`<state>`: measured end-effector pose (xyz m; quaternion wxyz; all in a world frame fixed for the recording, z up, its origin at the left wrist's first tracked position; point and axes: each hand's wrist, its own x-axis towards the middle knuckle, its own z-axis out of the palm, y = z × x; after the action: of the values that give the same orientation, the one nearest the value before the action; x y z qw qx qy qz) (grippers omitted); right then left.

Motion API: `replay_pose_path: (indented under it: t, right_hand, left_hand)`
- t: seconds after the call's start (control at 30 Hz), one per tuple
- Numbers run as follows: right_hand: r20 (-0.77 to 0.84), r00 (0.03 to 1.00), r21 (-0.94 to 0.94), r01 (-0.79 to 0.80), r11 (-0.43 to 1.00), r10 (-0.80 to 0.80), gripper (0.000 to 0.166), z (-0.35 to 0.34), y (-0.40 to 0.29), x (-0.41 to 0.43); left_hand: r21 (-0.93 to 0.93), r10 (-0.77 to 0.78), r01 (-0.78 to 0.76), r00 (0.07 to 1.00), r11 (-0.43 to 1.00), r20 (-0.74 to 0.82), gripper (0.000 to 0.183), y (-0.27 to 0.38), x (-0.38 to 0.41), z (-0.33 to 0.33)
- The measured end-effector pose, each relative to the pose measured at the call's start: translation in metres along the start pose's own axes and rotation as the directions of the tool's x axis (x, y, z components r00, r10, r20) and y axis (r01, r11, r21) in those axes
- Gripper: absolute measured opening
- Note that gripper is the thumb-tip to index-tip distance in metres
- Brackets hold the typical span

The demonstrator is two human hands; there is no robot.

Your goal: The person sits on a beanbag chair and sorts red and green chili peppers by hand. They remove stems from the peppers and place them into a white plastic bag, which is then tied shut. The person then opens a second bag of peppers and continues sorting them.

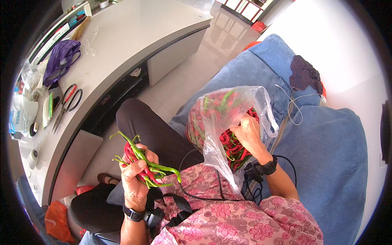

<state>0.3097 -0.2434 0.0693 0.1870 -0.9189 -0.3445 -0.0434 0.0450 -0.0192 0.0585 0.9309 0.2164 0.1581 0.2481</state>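
Observation:
My left hand [136,177] is closed around a bunch of long red and green chili peppers [147,165], thumb across them, above my lap. On the blue sofa to the right stands a clear plastic bag [211,134] full of red and green chilies [237,150]. My right hand [248,131] reaches into its mouth; the fingertips are bent down among the peppers and partly hidden, so whether they grip one cannot be told. The bag's handle loop rises just right of that hand.
Scissors [65,102], a purple bag [61,59] and plastic bags [26,110] lie on the curved table [137,21] at left. Black cables [196,197] cross my lap. A white cord [294,105] and dark checked cloth [303,73] rest on the sofa [327,147]. An orange bag [58,220] lies below the table.

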Motion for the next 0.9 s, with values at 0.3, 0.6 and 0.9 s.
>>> replay_pose_path:
  t: [0.3, 0.6, 0.9]
  right_hand:
    - [-0.029, 0.983, -0.060, -0.180, 0.982, 0.179, 0.023, -0.035, 0.031, -0.008]
    - [0.111, 0.973, -0.229, -0.174, 0.958, 0.203, 0.034, -0.046, 0.065, -0.032]
    - [0.153, 0.949, -0.159, -0.252, 0.955, 0.276, 0.040, -0.040, 0.066, -0.033]
  left_hand:
    - [0.008, 0.003, -0.003, 1.000, 1.000, -0.004, 0.039, -0.001, 0.001, -0.003]
    - [0.040, 0.021, -0.019, 0.999, 0.999, -0.044, 0.039, -0.002, 0.001, 0.004]
    - [0.065, 0.020, -0.017, 0.999, 0.998, -0.049, 0.039, -0.003, 0.002, 0.003]
